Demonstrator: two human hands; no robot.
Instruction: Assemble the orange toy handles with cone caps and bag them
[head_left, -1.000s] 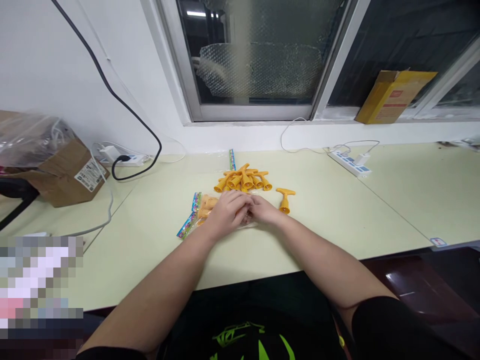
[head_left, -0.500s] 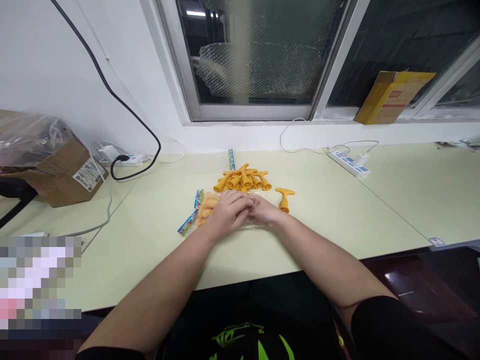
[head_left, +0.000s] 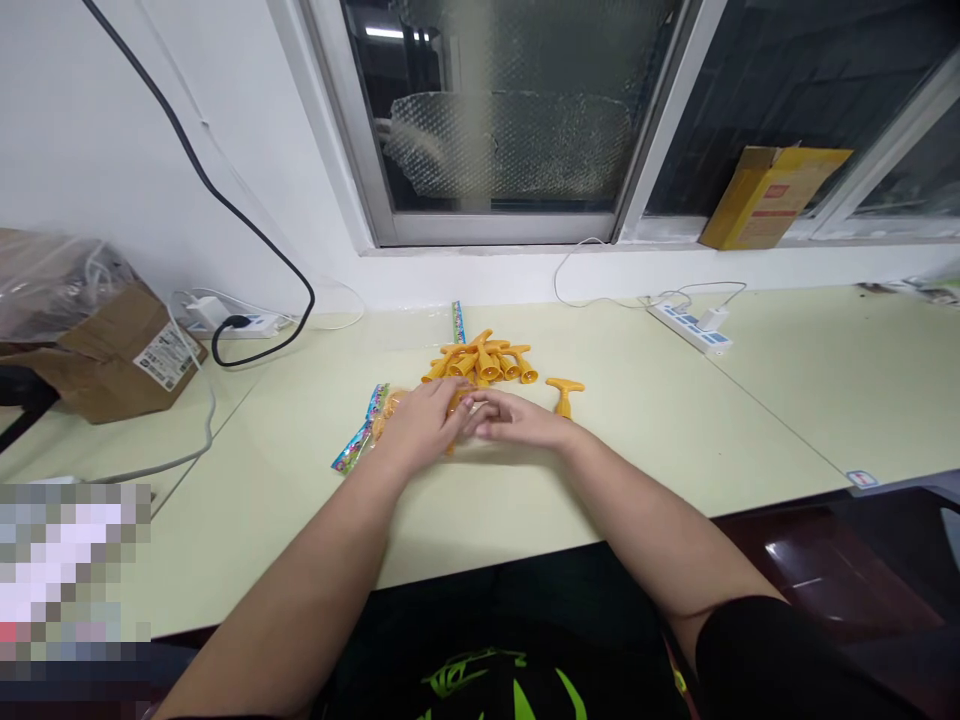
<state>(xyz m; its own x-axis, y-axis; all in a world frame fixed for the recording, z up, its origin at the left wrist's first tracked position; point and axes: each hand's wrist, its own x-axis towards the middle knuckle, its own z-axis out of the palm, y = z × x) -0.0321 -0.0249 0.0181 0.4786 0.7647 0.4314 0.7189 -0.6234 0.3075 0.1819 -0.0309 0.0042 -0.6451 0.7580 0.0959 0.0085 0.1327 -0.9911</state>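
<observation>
Several orange-yellow plastic pieces with T-shaped handles and flared ends lie in a pile [head_left: 486,360] just beyond my hands. A single similar piece [head_left: 564,396] lies by my right wrist. My left hand [head_left: 429,415] rests, closed, over clear plastic packets [head_left: 375,425] with blue printed headers and orange contents; what its fingers grip is hidden. My right hand [head_left: 510,415] is beside it, fingers curled and pressed together near the left fingertips, over the packets' right end. Whatever it holds is too small to make out.
An opened cardboard box [head_left: 127,350] stands at the left. Power strips [head_left: 690,325] with cables lie along the wall. A clear bag with a blue header [head_left: 458,322] lies behind the pile. A yellow box [head_left: 776,198] leans on the window.
My left hand and the packets under it have shifted left. My hands, overlapping before, are now slightly apart, and more orange shows between them. The view has turned a little.
</observation>
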